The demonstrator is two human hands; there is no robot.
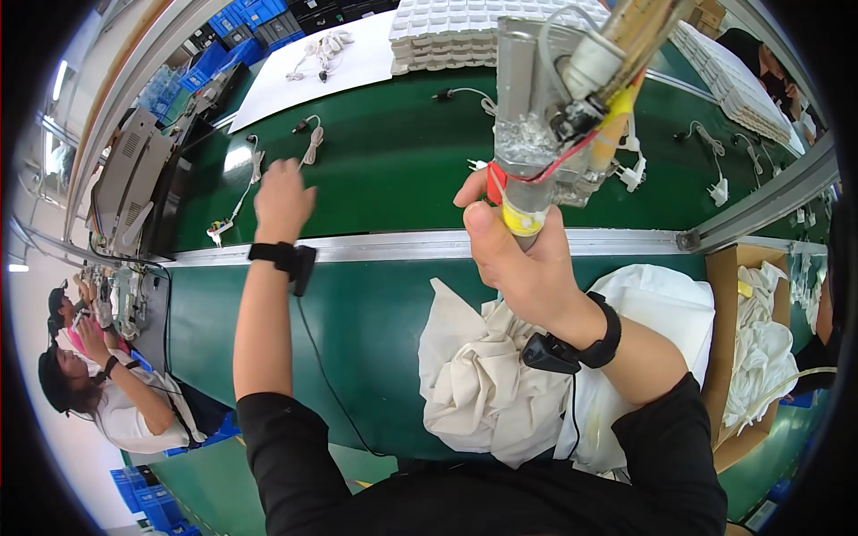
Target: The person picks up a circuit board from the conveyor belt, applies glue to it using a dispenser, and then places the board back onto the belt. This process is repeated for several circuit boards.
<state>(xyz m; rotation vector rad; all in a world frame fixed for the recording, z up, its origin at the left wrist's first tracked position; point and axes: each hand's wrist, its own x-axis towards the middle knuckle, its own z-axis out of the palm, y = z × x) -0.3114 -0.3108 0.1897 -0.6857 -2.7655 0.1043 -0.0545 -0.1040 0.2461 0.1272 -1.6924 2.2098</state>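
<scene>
My right hand [527,259] is wrapped around the lower handle of a grey metal hand tool [529,161] with yellow tape and a red part near my fingers. Its exact kind does not show. Over the green conveyor surface [384,188], my left hand [284,201] reaches away from me, thumb apart, its fingers foreshortened, and no held thing shows. Beside it lies a white power cord [315,145] in a tied bundle; another white cord with a plug [239,204] is to its left. Below my right hand lies a crumpled cream cloth [492,384].
A metal rail [402,247] divides the conveyor from my bench. Stacked white trays [447,36] stand at the back. To the right are a white bag [670,304] and a cardboard box [722,357] of cloths. Two people sit at the left; another person is at the far right.
</scene>
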